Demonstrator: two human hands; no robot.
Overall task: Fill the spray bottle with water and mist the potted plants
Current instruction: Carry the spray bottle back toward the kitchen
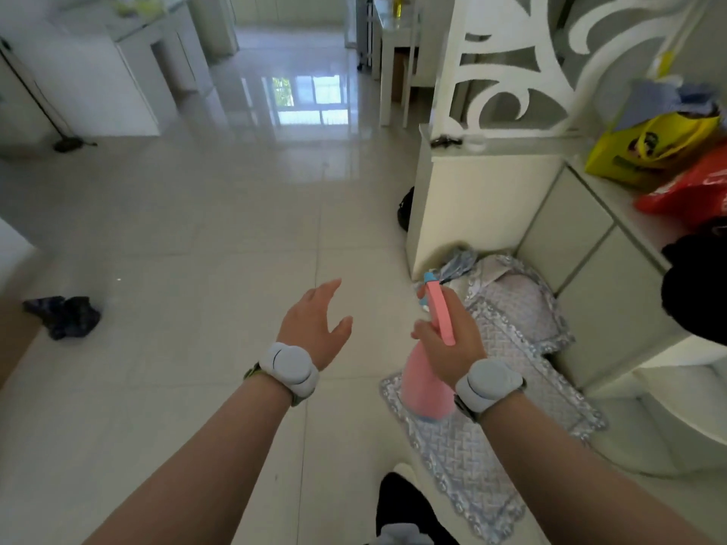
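Note:
My right hand (452,340) grips the neck of a pink spray bottle (423,383) with a pink trigger head and a blue nozzle tip pointing forward. The bottle hangs over the floor at lower centre right. My left hand (314,324) floats beside it to the left, fingers spread, holding nothing. Both wrists wear grey bands. No potted plants or tap are in view.
A glossy tiled floor (196,230) stretches ahead toward a hallway. A white cabinet with a carved screen (491,190) stands at right, with yellow (649,147) and red bags on its counter. A silvery quilted mat (491,446) lies by the cabinet. A dark cloth (65,314) lies at left.

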